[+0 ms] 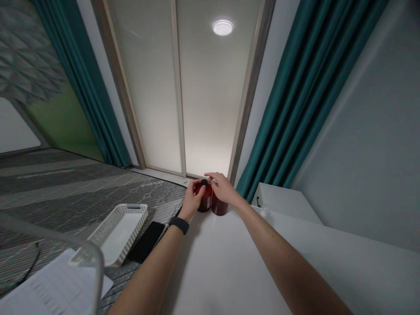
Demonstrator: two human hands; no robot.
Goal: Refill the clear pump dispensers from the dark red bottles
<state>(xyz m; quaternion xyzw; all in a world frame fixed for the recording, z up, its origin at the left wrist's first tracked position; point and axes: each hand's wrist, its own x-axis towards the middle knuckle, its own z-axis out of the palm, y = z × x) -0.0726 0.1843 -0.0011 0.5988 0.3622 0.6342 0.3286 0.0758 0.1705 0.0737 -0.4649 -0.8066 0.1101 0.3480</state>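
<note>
Two dark red glass bottles stand side by side at the far edge of the white tabletop (pixel 226 267). My left hand (pixel 193 199) grips the left bottle (pixel 206 200), which has a small black cap (pixel 204 182) on top. My right hand (pixel 223 189) reaches over the right bottle (pixel 219 207), with its fingertips close to that black cap. A small pale item may sit at those fingertips, but it is too small to name. The right bottle's top is hidden behind my right hand.
A white plastic basket (pixel 114 234) and a black phone (pixel 146 241) lie to the left of my left forearm. Papers (pixel 49 284) and a metal rail (pixel 65 234) fill the lower left. A grey mattress (pixel 75 192) lies left, and a white box (pixel 282 201) stands right.
</note>
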